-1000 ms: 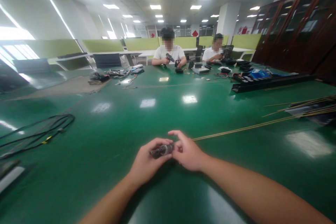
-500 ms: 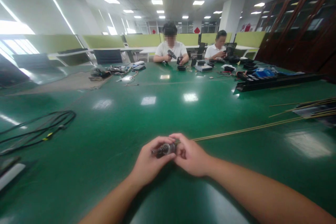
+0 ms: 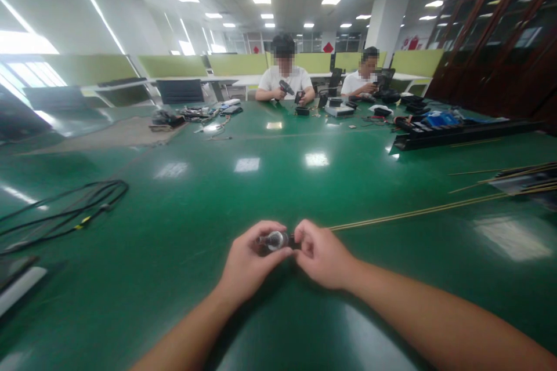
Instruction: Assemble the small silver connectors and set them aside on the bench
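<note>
Just above the green table, my left hand (image 3: 249, 258) is closed around a metal part with a round, shiny collar and a narrower stepped shaft (image 3: 275, 240) pointing left. Its thumb lies below the collar and its fingers curl over the top. On the other side, my right hand (image 3: 321, 255) has its fingers curled in and pinched at the dark right end of the same part. Those fingertips partly hide that end. Two thin brass-coloured rods (image 3: 404, 216) lie on the table beyond my right hand, running off to the right.
Looped black cables (image 3: 93, 203) lie at left, above a white-edged object (image 3: 21, 290). More thin rods (image 3: 526, 177) sit at far right. Across the green table (image 3: 209, 197), one person (image 3: 285, 78) holds a power drill (image 3: 286, 87); another sits beside, near a long black channel (image 3: 461, 134).
My right hand's fingers have drawn slightly right and curled in, opening a small gap between the hands. The metal part has turned, its collar facing more toward me. The view shifted slightly.
</note>
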Demonstrator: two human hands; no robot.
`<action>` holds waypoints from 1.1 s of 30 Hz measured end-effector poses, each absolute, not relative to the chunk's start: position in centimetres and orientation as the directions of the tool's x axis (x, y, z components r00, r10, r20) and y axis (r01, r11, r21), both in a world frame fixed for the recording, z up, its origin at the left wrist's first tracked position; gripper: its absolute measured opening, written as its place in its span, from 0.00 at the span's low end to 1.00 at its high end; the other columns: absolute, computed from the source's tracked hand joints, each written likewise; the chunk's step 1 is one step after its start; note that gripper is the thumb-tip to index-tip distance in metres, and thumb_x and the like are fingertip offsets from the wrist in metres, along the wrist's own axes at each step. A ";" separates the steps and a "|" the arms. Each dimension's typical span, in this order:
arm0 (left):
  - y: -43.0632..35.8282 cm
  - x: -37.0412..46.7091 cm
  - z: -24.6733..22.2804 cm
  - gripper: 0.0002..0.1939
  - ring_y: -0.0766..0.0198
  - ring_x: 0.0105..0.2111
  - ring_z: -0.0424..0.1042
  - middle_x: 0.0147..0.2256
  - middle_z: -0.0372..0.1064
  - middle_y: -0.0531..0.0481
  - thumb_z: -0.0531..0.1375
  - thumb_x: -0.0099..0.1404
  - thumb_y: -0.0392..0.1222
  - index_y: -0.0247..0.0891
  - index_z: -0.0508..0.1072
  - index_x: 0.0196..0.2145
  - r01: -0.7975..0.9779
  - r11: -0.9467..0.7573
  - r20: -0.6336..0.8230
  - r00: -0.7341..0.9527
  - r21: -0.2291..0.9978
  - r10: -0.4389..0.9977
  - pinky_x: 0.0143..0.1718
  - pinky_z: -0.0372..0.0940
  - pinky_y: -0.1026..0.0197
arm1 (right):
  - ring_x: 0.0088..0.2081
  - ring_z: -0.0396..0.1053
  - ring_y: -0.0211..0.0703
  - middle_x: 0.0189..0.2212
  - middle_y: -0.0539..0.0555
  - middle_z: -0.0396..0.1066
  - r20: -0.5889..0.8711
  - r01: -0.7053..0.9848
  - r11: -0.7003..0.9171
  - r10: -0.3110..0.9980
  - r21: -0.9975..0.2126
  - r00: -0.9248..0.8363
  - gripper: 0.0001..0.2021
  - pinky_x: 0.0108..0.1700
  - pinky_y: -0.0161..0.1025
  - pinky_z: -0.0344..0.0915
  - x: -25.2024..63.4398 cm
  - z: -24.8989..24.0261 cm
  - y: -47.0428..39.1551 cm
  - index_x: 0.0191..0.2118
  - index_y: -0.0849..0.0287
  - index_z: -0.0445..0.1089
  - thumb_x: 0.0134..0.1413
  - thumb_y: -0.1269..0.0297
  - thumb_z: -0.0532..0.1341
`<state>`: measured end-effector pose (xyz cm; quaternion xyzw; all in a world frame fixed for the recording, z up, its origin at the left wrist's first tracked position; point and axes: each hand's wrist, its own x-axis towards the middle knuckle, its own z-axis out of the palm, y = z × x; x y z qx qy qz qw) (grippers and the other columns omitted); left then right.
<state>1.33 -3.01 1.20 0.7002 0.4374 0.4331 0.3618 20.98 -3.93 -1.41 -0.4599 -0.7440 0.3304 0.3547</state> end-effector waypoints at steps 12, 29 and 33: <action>-3.2 1.4 0.9 0.21 0.58 0.40 0.77 0.41 0.78 0.46 0.70 0.55 0.46 0.37 0.78 0.46 0.273 -0.233 0.176 0.220 0.933 0.960 0.49 0.71 0.58 | 0.23 0.62 0.34 0.21 0.42 0.65 0.198 0.484 0.394 0.892 -0.782 -0.407 0.08 0.27 0.31 0.51 20.9 -1.2 -4.0 0.35 0.55 0.64 0.50 0.73 0.61; -3.1 1.1 1.1 0.25 0.57 0.43 0.75 0.44 0.76 0.46 0.68 0.60 0.47 0.40 0.72 0.54 0.433 -0.395 0.323 0.233 0.810 0.917 0.47 0.69 0.57 | 0.20 0.47 0.32 0.15 0.42 0.46 0.226 0.403 0.329 0.932 -0.854 -0.283 0.21 0.24 0.34 0.43 20.9 -1.3 -3.6 0.17 0.58 0.47 0.50 0.70 0.61; -3.2 1.2 1.2 0.19 0.59 0.37 0.75 0.37 0.75 0.49 0.70 0.56 0.46 0.37 0.73 0.42 0.472 -0.380 0.342 0.169 0.796 0.925 0.41 0.69 0.58 | 0.22 0.55 0.33 0.18 0.42 0.56 0.178 0.320 0.240 0.961 -0.917 -0.212 0.09 0.25 0.31 0.50 20.9 -1.2 -3.3 0.24 0.57 0.58 0.45 0.77 0.58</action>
